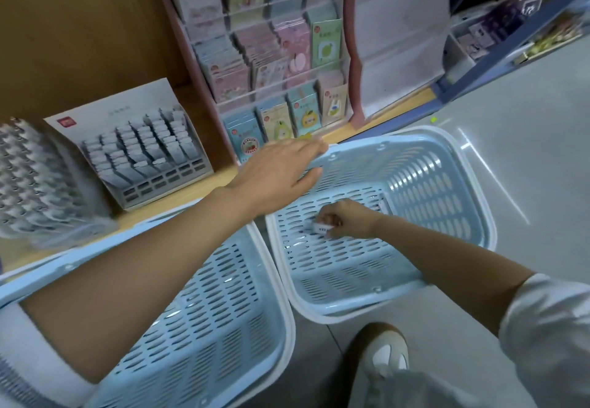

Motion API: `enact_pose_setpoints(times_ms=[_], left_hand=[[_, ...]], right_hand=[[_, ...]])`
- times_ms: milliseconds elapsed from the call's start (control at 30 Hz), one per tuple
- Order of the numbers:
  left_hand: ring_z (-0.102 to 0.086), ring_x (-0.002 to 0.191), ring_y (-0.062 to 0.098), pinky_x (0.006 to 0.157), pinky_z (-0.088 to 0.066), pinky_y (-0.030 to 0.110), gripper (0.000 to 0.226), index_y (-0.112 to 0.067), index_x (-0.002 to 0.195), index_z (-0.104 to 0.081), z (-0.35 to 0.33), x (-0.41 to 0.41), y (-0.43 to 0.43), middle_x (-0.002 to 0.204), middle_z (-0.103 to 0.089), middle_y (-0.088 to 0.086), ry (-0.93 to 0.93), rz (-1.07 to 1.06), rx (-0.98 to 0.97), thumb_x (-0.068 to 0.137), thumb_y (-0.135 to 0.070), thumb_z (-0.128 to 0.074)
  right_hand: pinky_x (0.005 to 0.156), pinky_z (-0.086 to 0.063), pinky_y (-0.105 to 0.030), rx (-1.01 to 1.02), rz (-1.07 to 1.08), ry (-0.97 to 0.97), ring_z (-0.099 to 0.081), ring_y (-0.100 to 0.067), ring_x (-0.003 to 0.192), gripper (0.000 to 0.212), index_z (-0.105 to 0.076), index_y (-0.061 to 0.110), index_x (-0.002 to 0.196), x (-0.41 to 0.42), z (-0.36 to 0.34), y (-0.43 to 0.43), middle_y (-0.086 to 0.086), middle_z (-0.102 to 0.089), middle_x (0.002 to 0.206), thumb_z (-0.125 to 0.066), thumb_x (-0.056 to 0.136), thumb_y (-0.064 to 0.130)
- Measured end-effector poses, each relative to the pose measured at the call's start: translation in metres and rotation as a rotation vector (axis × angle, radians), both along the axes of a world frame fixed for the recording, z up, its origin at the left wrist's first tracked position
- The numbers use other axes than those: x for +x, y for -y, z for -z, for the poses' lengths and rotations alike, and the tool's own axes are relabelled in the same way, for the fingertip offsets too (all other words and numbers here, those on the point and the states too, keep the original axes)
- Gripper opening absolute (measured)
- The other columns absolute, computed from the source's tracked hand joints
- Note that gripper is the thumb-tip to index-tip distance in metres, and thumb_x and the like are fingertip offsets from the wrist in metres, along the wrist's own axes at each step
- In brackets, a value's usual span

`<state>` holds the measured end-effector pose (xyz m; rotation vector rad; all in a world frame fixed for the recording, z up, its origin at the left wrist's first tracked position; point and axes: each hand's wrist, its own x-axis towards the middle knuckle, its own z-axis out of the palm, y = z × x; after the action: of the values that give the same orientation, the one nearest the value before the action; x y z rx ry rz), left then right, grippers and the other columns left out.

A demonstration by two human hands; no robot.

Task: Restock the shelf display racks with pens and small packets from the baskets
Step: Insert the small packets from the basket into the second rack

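Small white packet [323, 228] pinched by curled right hand [348, 216] on pale-blue slotted plastic basket [447, 203] floor, left hand [277, 171] flat, empty; next, likely lift to clear tiered rack [281, 65].

Right hand [346, 217] pinching small packet [322, 226], inside blue basket [447, 158]

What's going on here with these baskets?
A person is restocking a shop shelf. Their right hand pinches a small white item at the bottom of the blue basket on their right. Their left hand stretches out flat, close to the rack of packets.
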<state>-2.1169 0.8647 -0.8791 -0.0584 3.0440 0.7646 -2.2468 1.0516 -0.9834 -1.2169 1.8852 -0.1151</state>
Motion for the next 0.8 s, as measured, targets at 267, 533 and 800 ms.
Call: enact_pose_setpoints(times_ms=[267, 533, 800], left_hand=[[-0.03, 0.143, 0.017, 0.114, -0.026, 0.037, 0.056, -0.025, 0.154, -0.019, 0.003, -0.033, -0.017, 0.16, -0.022, -0.004, 0.006, 0.127, -0.06, 0.103, -0.043, -0.031], [-0.034, 0.141, 0.018, 0.112, -0.032, 0.04, 0.054, -0.025, 0.154, -0.021, 0.004, -0.03, -0.016, 0.16, -0.023, -0.005, -0.017, 0.119, -0.03, 0.103, -0.039, -0.034], [-0.03, 0.144, 0.021, 0.111, -0.034, 0.048, 0.056, -0.039, 0.154, -0.011, 0.008, -0.023, 0.005, 0.161, -0.018, -0.004, 0.032, 0.18, -0.039, 0.101, -0.049, -0.024]], right_hand=[[0.096, -0.045, -0.037, -0.074, 0.592, -0.099, -0.055, -0.02, 0.093, 0.013, -0.067, 0.02, 0.074, -0.057, -0.011, -0.057, -0.004, -0.056, 0.095, -0.079, 0.077, 0.018], [0.111, -0.031, -0.038, 0.055, 0.62, -0.04, -0.037, -0.024, 0.126, 0.017, -0.064, 0.027, 0.079, -0.038, -0.005, -0.042, -0.009, -0.035, 0.132, -0.079, 0.076, 0.019], [0.065, -0.039, -0.024, 0.138, 0.48, -0.001, -0.047, -0.01, 0.064, 0.029, -0.053, 0.018, 0.06, -0.034, -0.005, -0.038, 0.008, -0.049, 0.065, -0.077, 0.078, 0.016]])
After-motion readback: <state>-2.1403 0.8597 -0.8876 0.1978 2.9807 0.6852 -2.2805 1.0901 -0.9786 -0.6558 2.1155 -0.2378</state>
